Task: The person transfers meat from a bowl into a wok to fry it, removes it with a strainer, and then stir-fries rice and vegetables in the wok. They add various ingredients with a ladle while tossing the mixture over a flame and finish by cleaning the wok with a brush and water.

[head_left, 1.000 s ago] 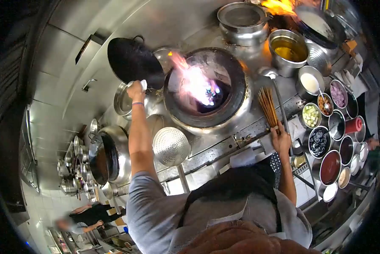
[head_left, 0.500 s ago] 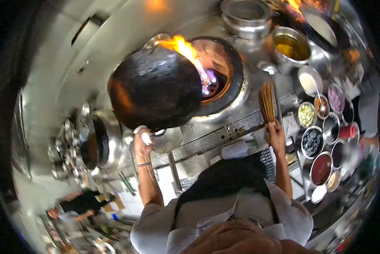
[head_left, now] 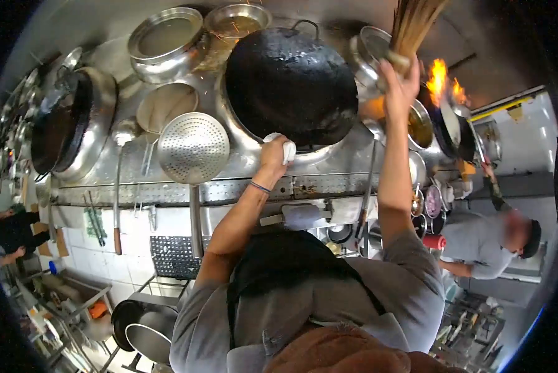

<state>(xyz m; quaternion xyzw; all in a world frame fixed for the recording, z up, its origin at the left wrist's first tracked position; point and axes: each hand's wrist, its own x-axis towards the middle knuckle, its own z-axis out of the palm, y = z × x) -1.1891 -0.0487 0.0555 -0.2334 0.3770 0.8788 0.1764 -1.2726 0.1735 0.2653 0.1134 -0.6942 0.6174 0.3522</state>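
Observation:
A large dark wok (head_left: 288,87) rests over the round stove burner, its hollow facing up. My left hand (head_left: 273,155) is closed on the wok's near handle through a folded white cloth (head_left: 289,151). Raised at the upper right, my right hand (head_left: 401,84) grips the bound end of a bamboo wok brush (head_left: 417,26), its bristles pointing up and away. A perforated strainer ladle (head_left: 194,148) lies left of the wok, with a round mesh skimmer (head_left: 167,109) behind it.
Flames (head_left: 438,79) rise from another wok at the right, where a co-worker (head_left: 487,245) stands. A lidded pot (head_left: 167,43) and a metal bowl (head_left: 237,20) sit behind. Another wok (head_left: 61,124) is at the left; a long-handled ladle (head_left: 371,168) lies to the right.
The wok has come down from its tilt beside the burner onto it, hiding the burner flame. My right hand has lifted the brush up and forward. The view has turned right.

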